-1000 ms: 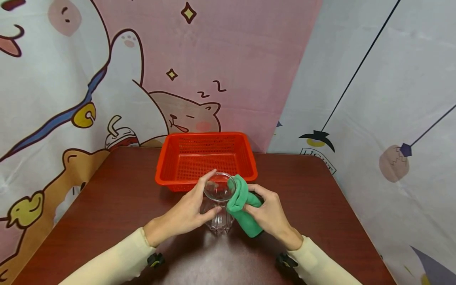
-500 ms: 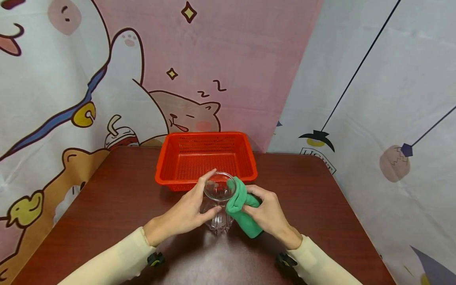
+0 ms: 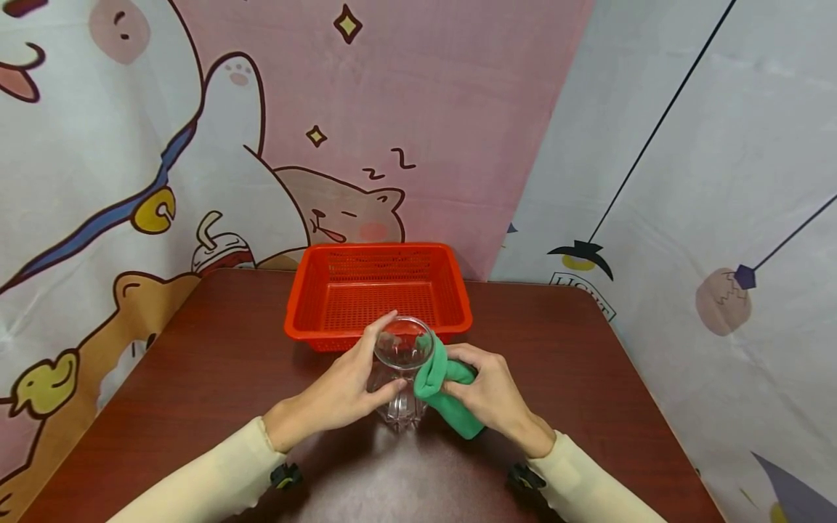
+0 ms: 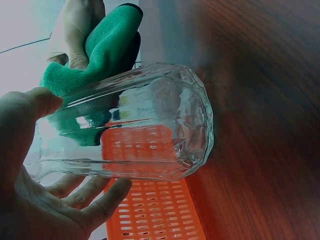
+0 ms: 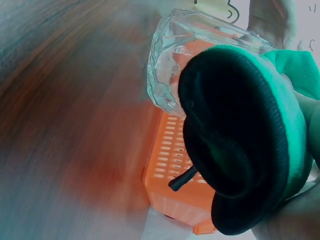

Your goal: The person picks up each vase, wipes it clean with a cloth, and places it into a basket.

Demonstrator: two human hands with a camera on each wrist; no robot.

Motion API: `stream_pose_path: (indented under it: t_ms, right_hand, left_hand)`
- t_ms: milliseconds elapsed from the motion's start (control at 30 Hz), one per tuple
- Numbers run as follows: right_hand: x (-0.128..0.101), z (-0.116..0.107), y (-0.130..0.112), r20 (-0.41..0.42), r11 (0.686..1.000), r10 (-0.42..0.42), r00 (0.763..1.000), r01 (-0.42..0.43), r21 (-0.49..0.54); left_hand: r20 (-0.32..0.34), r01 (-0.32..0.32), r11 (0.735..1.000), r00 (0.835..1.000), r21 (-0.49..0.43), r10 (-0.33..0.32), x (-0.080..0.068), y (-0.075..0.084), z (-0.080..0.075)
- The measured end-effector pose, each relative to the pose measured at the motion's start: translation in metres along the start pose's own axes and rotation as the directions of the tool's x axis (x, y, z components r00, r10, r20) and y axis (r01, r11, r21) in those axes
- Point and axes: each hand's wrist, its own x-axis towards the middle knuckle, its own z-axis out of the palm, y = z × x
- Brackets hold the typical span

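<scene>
A clear glass vase [image 3: 402, 410], with a round mouth and a faceted lower body, stands upright between my hands. My left hand [image 3: 336, 396] grips it near the top, thumb in front and fingers on the far side. In the left wrist view the thumb and several fingers [image 4: 102, 202] lie along the glass [image 4: 140, 115]. My right hand [image 3: 492, 391] pinches a folded green cloth [image 3: 458, 415] against the right side of the rim, part of it tucked inside the mouth. The cloth's dark-edged end [image 5: 235, 105] hangs down in the right wrist view. Whether the vase's base touches the table cannot be told.
Just behind the vase is a red plastic basket [image 3: 293, 319] with slotted walls, on the dark brown wooden table [image 3: 556, 327]. A printed cartoon cloth backdrop [image 3: 445, 109] rises at the table's back and sides.
My right hand has shifted slightly left with the green cloth, which now sits a little lower at the rim. My left hand and the vase have stayed in place.
</scene>
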Motion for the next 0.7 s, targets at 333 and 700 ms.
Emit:
stream_pose_path:
  t_ms: [333,700]
  right_hand:
    - [-0.0028,0.0002,0.0019,0.025,0.999,0.018,1.000,-0.017,-0.043]
    - [-0.0058,0.0006,0.0061,0.062,0.991,0.100,0.993,-0.094,-0.097]
  left_hand:
    - [-0.011,-0.002,1.000,1.000,0.015,0.002,-0.0002,0.0013,-0.0001]
    - [-0.022,0.009,1.000,1.000,0.017,-0.008,-0.0002,0.0026,0.0010]
